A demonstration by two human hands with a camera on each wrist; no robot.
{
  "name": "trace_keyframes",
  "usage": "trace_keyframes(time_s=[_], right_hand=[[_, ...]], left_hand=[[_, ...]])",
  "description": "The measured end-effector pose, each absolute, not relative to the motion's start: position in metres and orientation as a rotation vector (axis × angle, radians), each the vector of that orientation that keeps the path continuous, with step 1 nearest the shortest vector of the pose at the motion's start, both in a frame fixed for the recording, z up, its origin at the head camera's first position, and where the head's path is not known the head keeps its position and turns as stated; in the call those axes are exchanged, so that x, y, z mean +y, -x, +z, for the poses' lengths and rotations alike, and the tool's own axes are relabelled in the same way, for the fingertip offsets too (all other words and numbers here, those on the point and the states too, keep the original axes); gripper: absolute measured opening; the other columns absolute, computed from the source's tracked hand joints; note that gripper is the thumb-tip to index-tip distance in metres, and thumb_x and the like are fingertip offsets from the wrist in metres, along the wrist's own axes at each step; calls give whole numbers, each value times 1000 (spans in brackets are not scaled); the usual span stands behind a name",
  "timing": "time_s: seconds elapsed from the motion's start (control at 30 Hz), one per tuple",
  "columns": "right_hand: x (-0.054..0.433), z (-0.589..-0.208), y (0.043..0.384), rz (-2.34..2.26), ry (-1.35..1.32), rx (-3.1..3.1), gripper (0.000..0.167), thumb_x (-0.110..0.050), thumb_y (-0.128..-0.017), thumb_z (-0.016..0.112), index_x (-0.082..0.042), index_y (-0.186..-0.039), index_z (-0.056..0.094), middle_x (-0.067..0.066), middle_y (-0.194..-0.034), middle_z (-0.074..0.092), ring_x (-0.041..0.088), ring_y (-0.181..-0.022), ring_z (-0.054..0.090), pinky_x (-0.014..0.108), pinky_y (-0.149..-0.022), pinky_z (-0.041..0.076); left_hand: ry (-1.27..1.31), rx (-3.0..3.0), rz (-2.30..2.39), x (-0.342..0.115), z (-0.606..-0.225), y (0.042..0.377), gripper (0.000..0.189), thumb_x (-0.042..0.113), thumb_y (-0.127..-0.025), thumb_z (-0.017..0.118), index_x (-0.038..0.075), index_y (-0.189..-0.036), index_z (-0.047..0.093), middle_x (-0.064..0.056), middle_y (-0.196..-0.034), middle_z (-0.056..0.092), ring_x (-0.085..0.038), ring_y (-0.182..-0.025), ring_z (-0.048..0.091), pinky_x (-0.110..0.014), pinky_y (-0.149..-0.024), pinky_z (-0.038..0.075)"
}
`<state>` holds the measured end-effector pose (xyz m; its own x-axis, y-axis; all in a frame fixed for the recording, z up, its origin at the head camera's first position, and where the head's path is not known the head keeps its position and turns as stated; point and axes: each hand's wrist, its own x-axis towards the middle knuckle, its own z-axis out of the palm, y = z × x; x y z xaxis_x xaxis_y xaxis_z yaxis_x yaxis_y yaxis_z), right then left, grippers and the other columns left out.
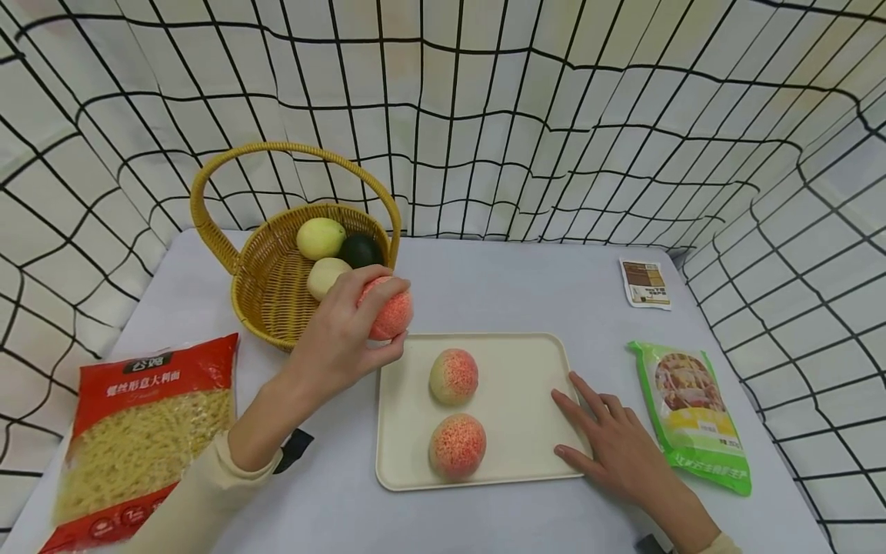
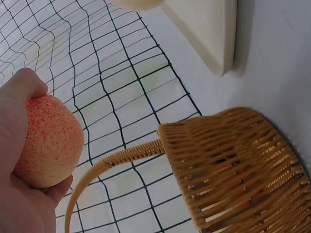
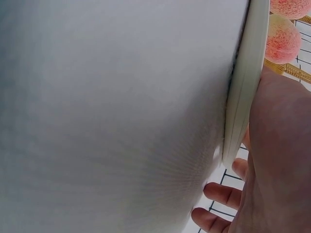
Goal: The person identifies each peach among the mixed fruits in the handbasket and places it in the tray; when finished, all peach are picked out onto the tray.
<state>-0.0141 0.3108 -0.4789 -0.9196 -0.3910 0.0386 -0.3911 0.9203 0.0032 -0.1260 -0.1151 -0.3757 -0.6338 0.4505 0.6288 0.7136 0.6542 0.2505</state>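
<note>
My left hand [image 1: 339, 331] grips a pink speckled peach [image 1: 391, 309] with fingers and thumb, between the basket's near right rim and the tray's upper left corner. In the left wrist view the same peach [image 2: 51, 141] sits in the curled fingers, the woven basket [image 2: 233, 170] beyond it. Two more peaches, one upper [image 1: 454, 376] and one lower [image 1: 457, 446], lie on the left half of the cream tray [image 1: 526, 408]. My right hand [image 1: 616, 446] rests at the tray's right edge with its fingers spread and relaxed.
The yellow wicker basket [image 1: 273, 292] with a tall handle holds a yellow lemon-like fruit [image 1: 321, 238], a dark green fruit [image 1: 361, 251] and a pale round fruit [image 1: 327, 278]. A pasta bag [image 1: 152, 431] lies left; a green food packet [image 1: 692, 415] and small sachet [image 1: 645, 283] lie right. Black netting surrounds the table.
</note>
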Motion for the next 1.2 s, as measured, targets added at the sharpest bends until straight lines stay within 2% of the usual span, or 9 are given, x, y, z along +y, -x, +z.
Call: trace_keyframes(time_s=[0.37,1.0,1.2], right_hand=[[312,-481,14,22,-618,-3034,80,-63,-95,69,-30,-163,43,7,-175,31,29,-123,57,50,-93,53],[311,-478,14,19,-627,-3031,79,-64,-96,66,-32,-164,41,6,-175,31,27,-121,56,47,-89,53],[311,-479,14,12,-624,-3035,79,-65,-96,66,-32,-164,41,6,-175,31,27,-121,56,48,-89,53]], left_hand=[[988,-2327,-683,-97,-381,119,67,20,-80,90,11,-137,57,-19,-137,56,-36,-126,58,-49,-107,55],[1057,-2292,-720,-80,-388,112,67,20,-80,91,13,-137,58,-17,-136,58,-32,-121,61,-46,-102,57],[1108,-2297,-729,-72,-394,110,62,22,-84,86,14,-139,58,-15,-138,59,-30,-123,61,-43,-104,56]])
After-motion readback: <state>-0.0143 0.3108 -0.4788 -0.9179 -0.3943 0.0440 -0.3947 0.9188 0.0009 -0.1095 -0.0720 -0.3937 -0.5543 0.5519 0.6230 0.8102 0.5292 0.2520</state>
